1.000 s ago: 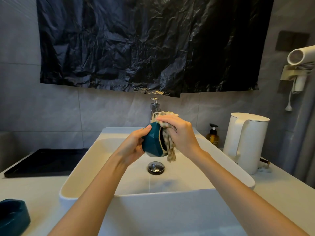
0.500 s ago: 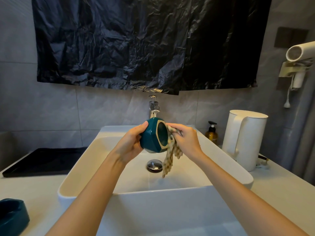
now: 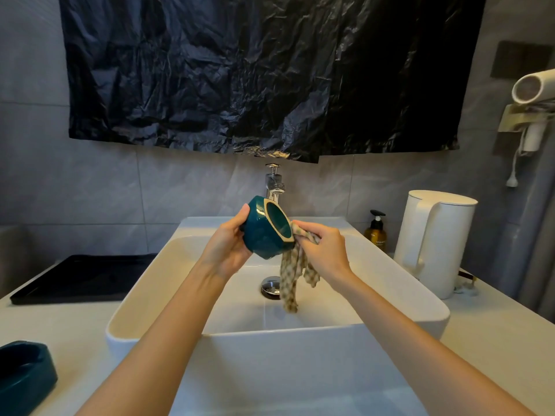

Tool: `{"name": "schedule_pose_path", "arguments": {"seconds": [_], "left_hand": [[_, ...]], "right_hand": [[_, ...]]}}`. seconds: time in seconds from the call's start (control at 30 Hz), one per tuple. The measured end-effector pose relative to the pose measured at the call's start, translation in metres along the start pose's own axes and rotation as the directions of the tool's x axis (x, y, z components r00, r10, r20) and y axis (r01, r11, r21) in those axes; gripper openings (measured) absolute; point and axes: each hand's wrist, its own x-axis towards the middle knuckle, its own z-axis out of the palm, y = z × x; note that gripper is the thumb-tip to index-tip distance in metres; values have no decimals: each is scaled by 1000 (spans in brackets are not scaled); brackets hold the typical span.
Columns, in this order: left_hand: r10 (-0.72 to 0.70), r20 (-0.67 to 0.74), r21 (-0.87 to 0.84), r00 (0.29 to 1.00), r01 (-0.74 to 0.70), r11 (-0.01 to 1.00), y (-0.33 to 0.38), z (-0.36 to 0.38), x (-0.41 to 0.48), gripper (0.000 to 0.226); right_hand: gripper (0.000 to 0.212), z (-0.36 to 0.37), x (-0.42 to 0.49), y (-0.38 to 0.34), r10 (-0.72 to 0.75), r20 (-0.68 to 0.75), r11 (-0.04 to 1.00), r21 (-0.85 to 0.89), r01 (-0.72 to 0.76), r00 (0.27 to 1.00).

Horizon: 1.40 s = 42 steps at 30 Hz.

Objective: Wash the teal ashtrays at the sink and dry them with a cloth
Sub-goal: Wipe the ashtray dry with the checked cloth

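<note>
Left hand (image 3: 226, 246) is gripping the teal ashtray (image 3: 259, 235) by its outer wall, thumb over the top and fingers curled underneath. It is holding the ashtray tipped on its side above the sink (image 3: 141, 298), just in front of the faucet (image 3: 274, 184), with the mouth facing about 2 o'clock. Right hand (image 3: 326, 250) is pinching a checked cloth (image 3: 292, 274), bunched against the ashtray's lower rim at 5 o'clock. The cloth's loose tail is dangling toward the drain (image 3: 270, 286); cannot tell whether it is touching the basin. No water is showing from the faucet, so this is reading as the drying step. Judgement on doing it well: the left hand should be rotating the piece while the cloth is working round the pale rim, then down into the bowl. The tail wants gathering into the palm so it is not trailing in a possibly wet basin. Glaze is likely slick, so the grip wants to be firm and clear of the faucet. Count: two teal ashtrays, one in hand and the second ashtray (image 3: 25, 373) sitting on the counter (image 3: 495, 340) at 8 o'clock from the sink. One cloth, one sink, one faucet. One black tray (image 3: 84, 274) at 9 o'clock. One white kettle (image 3: 432, 244) and one pump bottle (image 3: 376, 232) around 2 o'clock.
</note>
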Motion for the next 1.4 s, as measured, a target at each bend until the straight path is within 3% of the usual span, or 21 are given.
{"name": "schedule_pose_path", "arguments": {"seconds": [0.13,0.23,0.4,0.5,0.6,0.67,0.73,0.83,0.97,1.2,1.4], "left_hand": [[56,-43,-91,998,-59,994,0,-2,2,28],[73,-72,-110,995,-81,991,0,-4,5,31],[72,-88,-85,994,-80,993,-1,-7,10,33],[45,-101,-11,994,-46,999,-4,-8,13,39],[40,-63,88,997,-34,996,-9,-6,12,29],[45,-32,130,998,-41,991,-9,-4,11,25],[41,0,147,999,-41,988,-9,-4,10,27],[27,19,159,999,-30,987,-7,-3,10,30],[-4,61,140,998,-5,990,-8,-1,7,29],[-18,69,106,997,11,994,-8,-4,6,28],[-11,64,121,998,3,993,-9,-4,11,32]], "right_hand": [[24,3,-13,-10,91,-38,992,91,-88,995],[21,8,-22,-21,52,-64,991,125,-44,997],[27,17,-27,-30,-206,-84,978,10,208,975],[35,19,-26,-27,-418,-31,899,-161,408,908],[33,19,-15,-34,-536,36,816,-231,529,843],[31,17,-3,-39,-468,33,868,-173,466,883],[30,13,2,-36,-313,30,944,-98,314,949],[29,12,-3,-27,-220,38,970,-93,223,975],[30,8,0,-38,-266,-23,964,-3,266,964],[31,4,-5,-22,-224,-7,971,-83,223,975],[28,-1,-3,-47,-251,-6,967,49,251,968]]}}
